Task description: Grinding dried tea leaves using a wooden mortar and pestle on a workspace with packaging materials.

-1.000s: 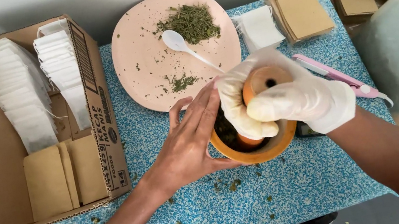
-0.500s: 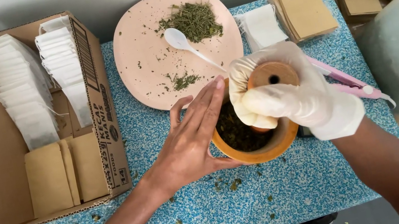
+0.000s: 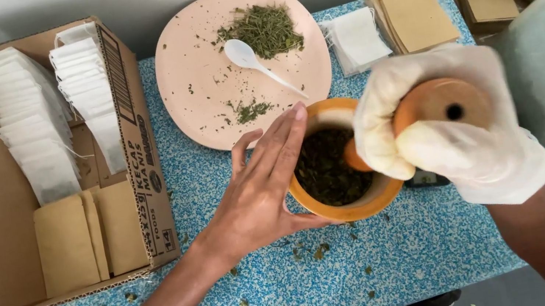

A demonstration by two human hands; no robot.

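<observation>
The pestle (image 3: 430, 114) is gripped tight in the gloved right hand (image 3: 448, 133) and tilted toward the bowl (image 3: 342, 206), which is steadied by the flat-fingered left hand (image 3: 257, 193).

Left hand (image 3: 254, 197): bare, no glove, no ring, no watch or band at the wrist. Fingers long, nails short and plain. Left forearm bare all the way to the frame bottom, no sleeve in view. Right hand (image 3: 444, 130): covered by a thin whitish, semi-translucent disposable glove, loose and wrinkled, creases across the back and knuckles. Glove cuff ends at the wrist in a baggy, uneven edge, slightly flared. Right forearm bare below the cuff, no sleeve visible, no jewellery. At the bottom edge, between the arms, a small strip of pale pink cloth shows, with something dark beside it; too cropped to tell the garment.
</observation>
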